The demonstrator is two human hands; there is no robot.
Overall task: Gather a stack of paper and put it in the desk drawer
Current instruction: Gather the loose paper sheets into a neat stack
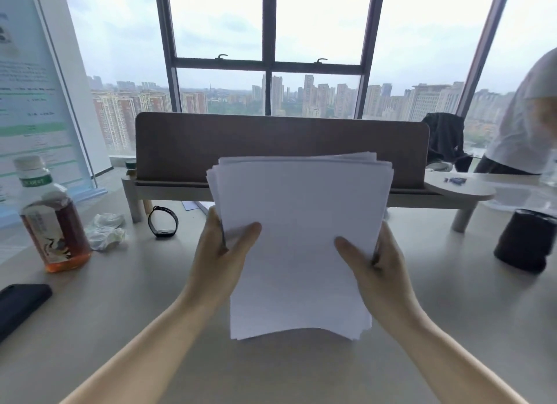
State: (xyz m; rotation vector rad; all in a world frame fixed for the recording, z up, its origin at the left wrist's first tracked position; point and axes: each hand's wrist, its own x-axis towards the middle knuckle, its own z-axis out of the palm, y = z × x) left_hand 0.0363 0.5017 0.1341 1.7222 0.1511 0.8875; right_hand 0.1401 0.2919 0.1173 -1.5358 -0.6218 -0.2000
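A stack of white paper (298, 223) stands nearly upright in the middle of the view, its lower edge resting on or just above the desk (150, 313). The sheets are unevenly aligned at the top and bottom edges. My left hand (220, 253) grips the stack's left side, thumb on the front. On the opposite side my right hand (376, 262) holds it the same way. No drawer is in view.
A bottle of brown tea (51, 219), crumpled wrapping (105, 230) and a black wristband (162, 222) sit on the left. A dark phone (18, 305) lies at the left edge. A black cylinder (526, 241) stands right. A brown divider panel (280, 144) rises behind; another person (524, 123) stands far right.
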